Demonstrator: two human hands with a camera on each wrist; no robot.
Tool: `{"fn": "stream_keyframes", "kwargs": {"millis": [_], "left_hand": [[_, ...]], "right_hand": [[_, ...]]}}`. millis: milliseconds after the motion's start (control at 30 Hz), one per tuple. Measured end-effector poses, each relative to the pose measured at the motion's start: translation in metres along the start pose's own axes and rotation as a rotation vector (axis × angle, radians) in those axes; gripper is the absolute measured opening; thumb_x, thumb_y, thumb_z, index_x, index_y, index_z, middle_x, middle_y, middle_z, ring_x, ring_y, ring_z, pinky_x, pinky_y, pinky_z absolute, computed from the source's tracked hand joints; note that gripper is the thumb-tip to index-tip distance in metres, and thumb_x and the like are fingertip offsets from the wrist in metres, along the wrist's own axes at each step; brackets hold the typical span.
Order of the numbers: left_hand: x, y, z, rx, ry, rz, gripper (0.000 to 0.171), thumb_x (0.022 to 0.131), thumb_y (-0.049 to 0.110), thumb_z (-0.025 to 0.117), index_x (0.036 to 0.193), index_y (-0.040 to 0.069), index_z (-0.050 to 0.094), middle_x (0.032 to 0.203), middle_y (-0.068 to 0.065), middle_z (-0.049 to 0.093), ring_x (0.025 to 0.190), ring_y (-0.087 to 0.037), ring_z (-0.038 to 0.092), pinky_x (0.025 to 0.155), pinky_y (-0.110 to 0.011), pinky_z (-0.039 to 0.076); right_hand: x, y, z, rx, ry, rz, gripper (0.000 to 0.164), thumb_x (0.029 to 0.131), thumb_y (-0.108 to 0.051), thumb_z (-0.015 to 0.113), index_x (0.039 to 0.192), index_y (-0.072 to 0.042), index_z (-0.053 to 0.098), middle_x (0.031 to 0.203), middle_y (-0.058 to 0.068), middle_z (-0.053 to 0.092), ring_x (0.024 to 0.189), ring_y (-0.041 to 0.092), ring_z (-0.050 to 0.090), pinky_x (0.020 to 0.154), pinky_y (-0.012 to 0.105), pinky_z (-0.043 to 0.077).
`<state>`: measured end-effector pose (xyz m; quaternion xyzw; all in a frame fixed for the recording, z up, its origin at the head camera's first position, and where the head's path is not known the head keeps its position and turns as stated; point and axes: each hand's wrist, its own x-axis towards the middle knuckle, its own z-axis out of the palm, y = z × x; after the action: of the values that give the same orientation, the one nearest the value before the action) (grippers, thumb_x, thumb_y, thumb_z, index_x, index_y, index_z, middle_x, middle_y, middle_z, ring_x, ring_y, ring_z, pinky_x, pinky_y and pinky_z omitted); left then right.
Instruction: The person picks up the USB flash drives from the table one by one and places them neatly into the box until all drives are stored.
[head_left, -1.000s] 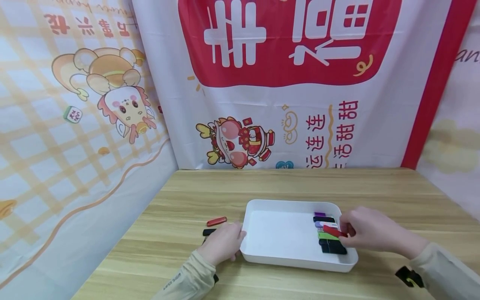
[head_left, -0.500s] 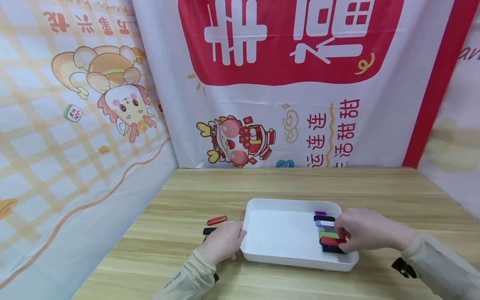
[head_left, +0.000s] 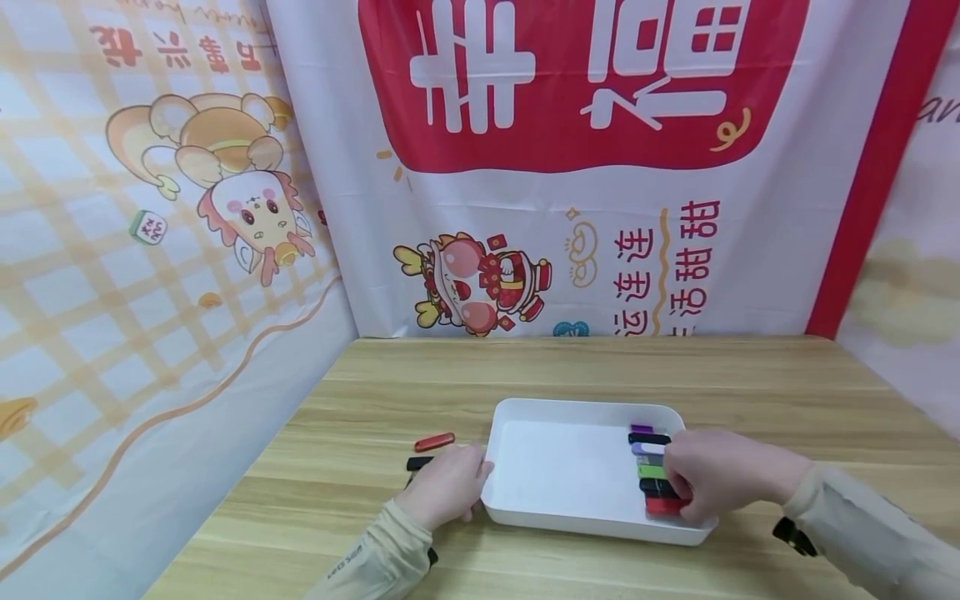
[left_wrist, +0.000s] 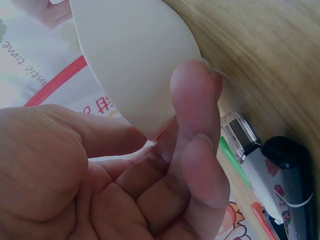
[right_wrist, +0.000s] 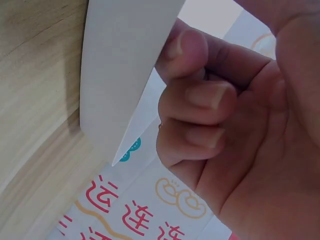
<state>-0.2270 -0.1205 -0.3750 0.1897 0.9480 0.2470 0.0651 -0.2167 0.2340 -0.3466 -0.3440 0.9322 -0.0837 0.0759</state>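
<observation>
A white tray (head_left: 562, 467) lies on the table with its left rim pinched between the thumb and fingers of my left hand (head_left: 447, 483); the left wrist view shows that hand (left_wrist: 145, 185) around the tray corner (left_wrist: 135, 55). Over the tray's right end, my right hand (head_left: 723, 475) pinches a small red stick (head_left: 663, 506), which looks like a USB flash drive, at the near end of a row. Several similar sticks line up behind it, among them a black one (head_left: 652, 487), a green one (head_left: 651, 472) and a purple one (head_left: 641, 428). My right fingers hide their right ends.
Left of the tray lie another red stick (head_left: 434, 442) and a black one (head_left: 418, 462). More small items, including a clear-capped one (left_wrist: 239, 132) and a dark one (left_wrist: 295, 180), show beside my left hand. Printed cloth (head_left: 600, 192) hangs behind the table (head_left: 420, 367).
My right hand has brought the red stick toward the near side of the tray, from above the row down to its near end. My left hand keeps its hold on the rim.
</observation>
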Motion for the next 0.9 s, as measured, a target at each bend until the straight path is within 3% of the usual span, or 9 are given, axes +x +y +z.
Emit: {"fn": "stream_keyframes", "kwargs": {"millis": [333,700,900], "left_hand": [[0.000,0.001,0.000,0.008,-0.003,0.000,0.017,0.103,0.016,0.051,0.092,0.006,0.058,0.060,-0.001,0.056,0.043,-0.013,0.057,0.045,-0.027,0.044],[0.001,0.000,0.000,0.010,-0.003,0.001,0.018,0.103,0.016,0.050,0.090,0.007,0.058,0.061,0.000,0.056,0.043,-0.013,0.057,0.045,-0.027,0.044],[0.001,0.000,-0.001,0.012,-0.007,0.005,0.018,0.103,0.016,0.050,0.090,0.007,0.058,0.061,0.000,0.056,0.043,-0.013,0.057,0.046,-0.027,0.044]], "right_hand": [[0.001,0.000,0.008,-0.069,0.032,-0.009,0.037,0.063,-0.013,0.080,0.055,-0.024,0.046,0.053,-0.015,0.038,0.049,0.004,0.033,0.045,0.025,0.028],[0.000,-0.003,0.010,-0.131,0.018,0.034,0.040,0.066,-0.016,0.084,0.056,-0.023,0.046,0.053,-0.012,0.039,0.050,0.006,0.034,0.049,0.026,0.031],[-0.003,-0.001,0.007,-0.020,0.051,0.055,0.031,0.076,-0.027,0.082,0.063,-0.027,0.053,0.060,-0.014,0.044,0.055,0.004,0.041,0.051,0.026,0.036]]}}
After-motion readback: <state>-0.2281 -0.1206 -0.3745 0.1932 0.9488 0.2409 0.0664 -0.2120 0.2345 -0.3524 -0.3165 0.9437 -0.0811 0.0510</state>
